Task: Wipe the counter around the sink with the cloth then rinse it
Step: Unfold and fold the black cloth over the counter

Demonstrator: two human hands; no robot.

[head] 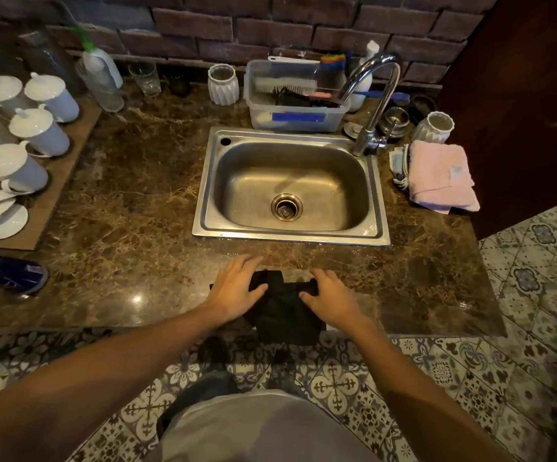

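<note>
The hands (237, 288) cover part of the black cloth (280, 311). At the left edge of the frame, the blue packet (10, 273) and white plates (0, 218) are cut off.

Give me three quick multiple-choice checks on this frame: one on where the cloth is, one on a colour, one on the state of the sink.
1. Where does the black crumpled cloth lie?
A. in the basin
B. on the front edge of the brown marble counter, partly hanging over
C. on the tap

2. What colour is the folded towel right of the stainless steel sink?
A. pink
B. green
C. yellow

3. What is the sink's state?
A. full of dishes
B. full of water
C. empty, drain showing

Answers: 1 B, since the left hand and right hand rest on the cloth at the near edge; 2 A, the towel is pale pink; 3 C, the basin is bare.
</note>
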